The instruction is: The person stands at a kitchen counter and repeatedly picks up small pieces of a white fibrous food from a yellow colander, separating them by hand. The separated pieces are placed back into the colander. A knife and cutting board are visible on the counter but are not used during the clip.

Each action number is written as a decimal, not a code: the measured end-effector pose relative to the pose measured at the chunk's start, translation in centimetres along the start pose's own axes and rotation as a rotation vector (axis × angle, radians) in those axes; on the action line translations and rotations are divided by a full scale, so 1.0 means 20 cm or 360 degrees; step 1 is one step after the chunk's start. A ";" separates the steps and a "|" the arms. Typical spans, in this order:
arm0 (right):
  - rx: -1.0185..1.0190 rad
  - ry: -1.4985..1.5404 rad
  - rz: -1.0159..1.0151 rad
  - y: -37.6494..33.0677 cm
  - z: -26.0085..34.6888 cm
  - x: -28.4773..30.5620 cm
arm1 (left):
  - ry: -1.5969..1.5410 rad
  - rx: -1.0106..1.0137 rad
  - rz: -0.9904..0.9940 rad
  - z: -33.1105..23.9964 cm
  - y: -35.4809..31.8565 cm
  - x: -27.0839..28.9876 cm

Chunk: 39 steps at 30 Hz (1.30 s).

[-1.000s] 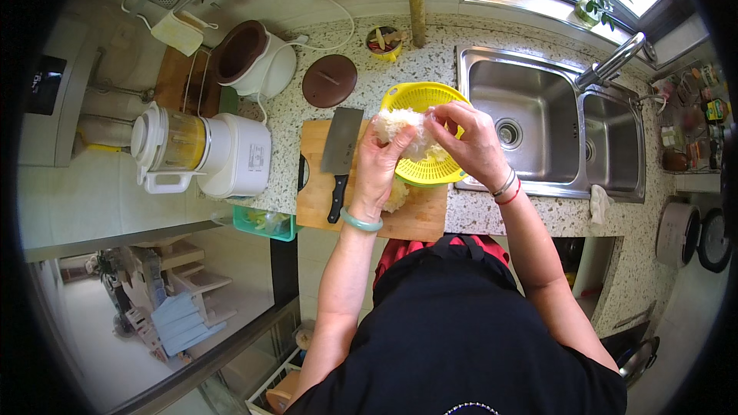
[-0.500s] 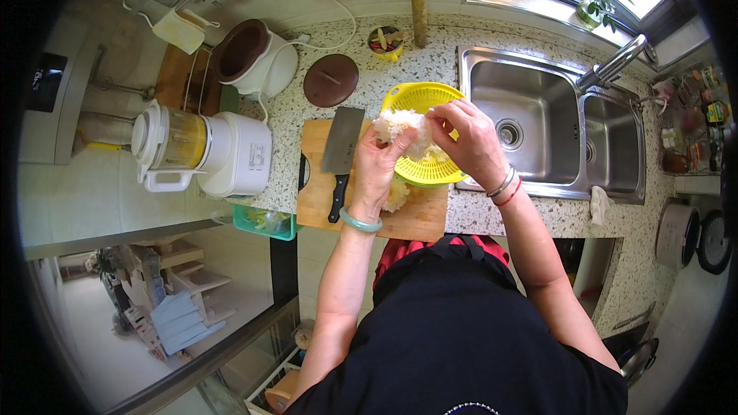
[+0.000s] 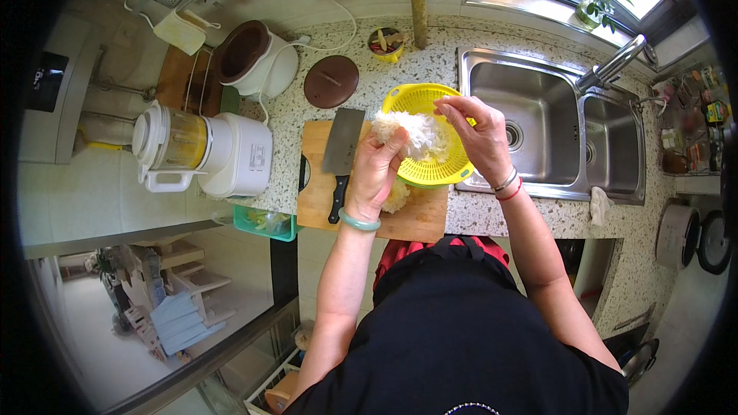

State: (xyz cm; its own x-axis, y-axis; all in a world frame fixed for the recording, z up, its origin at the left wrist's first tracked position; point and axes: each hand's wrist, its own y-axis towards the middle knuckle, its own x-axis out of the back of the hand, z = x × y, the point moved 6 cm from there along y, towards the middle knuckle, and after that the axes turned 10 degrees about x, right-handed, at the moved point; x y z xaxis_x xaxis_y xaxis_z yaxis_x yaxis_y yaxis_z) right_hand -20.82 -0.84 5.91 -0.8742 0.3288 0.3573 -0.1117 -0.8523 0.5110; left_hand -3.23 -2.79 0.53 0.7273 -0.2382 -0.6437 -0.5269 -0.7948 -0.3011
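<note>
My left hand (image 3: 374,173) is closed around a frilly white clump of snow fungus (image 3: 407,129), held over the yellow colander (image 3: 406,92). To its right, my right hand (image 3: 483,138) pinches thumb and fingertips together above the colander's right side. A small pale bit, seemingly snow fungus, shows at those fingertips. More pale pieces lie in the colander, partly hidden by the hands. Another pale yellowish clump of snow fungus (image 3: 397,197) rests on the wooden cutting board (image 3: 427,219), just right of my left wrist. A cleaver (image 3: 343,142) lies on the board's left side.
Right of the colander is a double steel sink (image 3: 530,92) with a faucet (image 3: 615,61). Behind the board sit a brown lid (image 3: 331,81) and a small yellow bowl (image 3: 387,44). A white blender (image 3: 238,155) and white cooker (image 3: 269,61) stand left, above a green bin (image 3: 264,222).
My right hand has drawn back slightly to the right, away from the clump. The clump in my left hand is turned and now shows more of its frilly surface.
</note>
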 end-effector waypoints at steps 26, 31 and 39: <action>0.0195 -0.0057 0.0118 0.00 0.07 -0.05 | 0.0273 0.0012 -0.0126 0.04 0.04 0.05; 0.0179 -0.0051 0.0067 0.00 0.07 -0.04 | 0.0444 -0.0021 -0.0115 0.01 0.02 -0.03; -0.0051 0.0231 -0.0052 -0.02 0.02 -0.03 | 0.0515 -0.0065 -0.0119 -0.01 0.01 -0.02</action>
State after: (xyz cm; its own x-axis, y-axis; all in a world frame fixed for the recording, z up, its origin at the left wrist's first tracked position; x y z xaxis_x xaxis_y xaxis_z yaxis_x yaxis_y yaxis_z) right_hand -20.00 -0.44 5.80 -0.9287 0.2964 0.2226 -0.1545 -0.8554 0.4944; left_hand -3.49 -2.96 0.95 0.8688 -0.3379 -0.3620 -0.4532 -0.8371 -0.3063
